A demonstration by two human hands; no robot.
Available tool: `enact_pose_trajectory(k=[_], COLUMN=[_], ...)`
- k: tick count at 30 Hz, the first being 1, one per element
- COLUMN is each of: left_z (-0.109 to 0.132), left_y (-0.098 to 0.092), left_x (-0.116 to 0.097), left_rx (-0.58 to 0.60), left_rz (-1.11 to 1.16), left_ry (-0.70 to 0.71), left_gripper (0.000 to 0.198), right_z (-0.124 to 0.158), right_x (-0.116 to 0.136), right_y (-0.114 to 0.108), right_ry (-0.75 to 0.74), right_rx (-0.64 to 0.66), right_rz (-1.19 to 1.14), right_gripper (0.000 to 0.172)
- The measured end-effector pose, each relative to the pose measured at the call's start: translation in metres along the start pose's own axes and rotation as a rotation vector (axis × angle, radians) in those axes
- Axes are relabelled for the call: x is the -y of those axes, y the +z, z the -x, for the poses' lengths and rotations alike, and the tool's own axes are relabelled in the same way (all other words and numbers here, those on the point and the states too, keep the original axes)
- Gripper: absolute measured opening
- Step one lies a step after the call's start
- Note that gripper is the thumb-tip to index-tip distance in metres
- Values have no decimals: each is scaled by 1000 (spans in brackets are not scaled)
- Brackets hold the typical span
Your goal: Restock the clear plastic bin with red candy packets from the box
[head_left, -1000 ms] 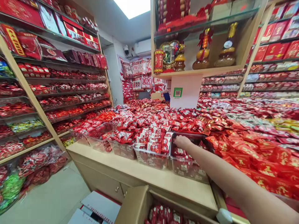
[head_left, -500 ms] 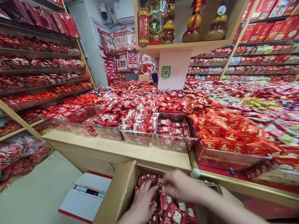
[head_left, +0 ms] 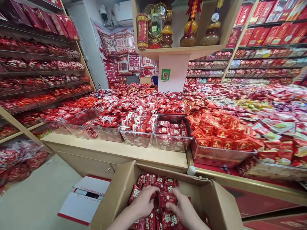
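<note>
Both hands reach into an open cardboard box (head_left: 201, 191) filled with small dark-red candy packets (head_left: 146, 179) printed with pale double-happiness characters. My left hand (head_left: 144, 201) rests over the packets at the left, palm down. Its thumb and curved fingers are apart, with the fingertips against the packets. My right hand (head_left: 182, 206) has thumb and fingers around the right end of one red packet (head_left: 165, 198), which lies between the two hands. Some packets are hidden under my hands and wrists.
A clear bin (head_left: 172, 143) of similar dark-red packets stands on the wooden counter (head_left: 115, 150) behind the box. Beside it are a bin (head_left: 223, 156) of orange-red packets and more candy bins. A white carton (head_left: 81, 201) lies at the lower left. A display cabinet (head_left: 192, 49) overhangs the counter.
My right hand has drawn back toward me and come down on a packet. The left hand has shifted slightly left. The view has turned somewhat right, showing more of the box.
</note>
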State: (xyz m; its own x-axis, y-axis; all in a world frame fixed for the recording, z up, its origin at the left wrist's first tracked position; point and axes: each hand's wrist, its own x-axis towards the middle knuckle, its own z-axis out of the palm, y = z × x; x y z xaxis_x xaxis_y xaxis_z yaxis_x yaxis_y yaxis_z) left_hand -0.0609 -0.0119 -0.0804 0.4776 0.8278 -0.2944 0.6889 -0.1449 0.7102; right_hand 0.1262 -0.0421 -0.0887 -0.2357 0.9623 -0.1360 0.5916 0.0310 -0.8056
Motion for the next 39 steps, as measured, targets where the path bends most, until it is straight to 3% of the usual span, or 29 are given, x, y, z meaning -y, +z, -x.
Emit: enact_pose_trajectory(k=[4,7,11,17,20,26,28,30,33,36,38,39], left_z=[3,5,7,9,4,-4,-1,1,-8,-44,-81,-102], left_y=[-5,-14,-29,-33,-31,-10,-8,-20,-66,-125,-155,-165], left_x=[-36,-70,-101,-113,-113,-111,-112,-115,-120,-129,-137,-143], left_rx=[56,-59,-69,-106,-205,-417,-448,-463,-517,-651,-625,-593], left_rz=[683,810,914,1143,1203,1429,1393,1249,803,267,-80,-141], left_ry=[127,141,191,86,39,40,51,116,314,492,386,356], left_gripper=[59,41,37,29,27,31,27,26,30,25,30,32], right_z=[-6,-4,2,8,7,6,5,0,-26,-83,-130,-154], right_x=[25,45,59,66,70,75,78,84,103,124,134,137], right_y=[-22,-41,-60,-65,-62,-30,-27,-42,-105,-186,-226,-239], right_ry=[23,56,38,0,-7,-2,-29,-82,-231,-263,-165,-109], right_rx=[-174,-227,-247,-289,-365,-359,-389,-400,-383,-539,-512,-441], right_rz=[-530,-734,-972,-1089,-1112,-1122,-1110,-1026,-632,-25,415,620], right_gripper=[30,31,24,19,22,31,33,32,30,31,32,30])
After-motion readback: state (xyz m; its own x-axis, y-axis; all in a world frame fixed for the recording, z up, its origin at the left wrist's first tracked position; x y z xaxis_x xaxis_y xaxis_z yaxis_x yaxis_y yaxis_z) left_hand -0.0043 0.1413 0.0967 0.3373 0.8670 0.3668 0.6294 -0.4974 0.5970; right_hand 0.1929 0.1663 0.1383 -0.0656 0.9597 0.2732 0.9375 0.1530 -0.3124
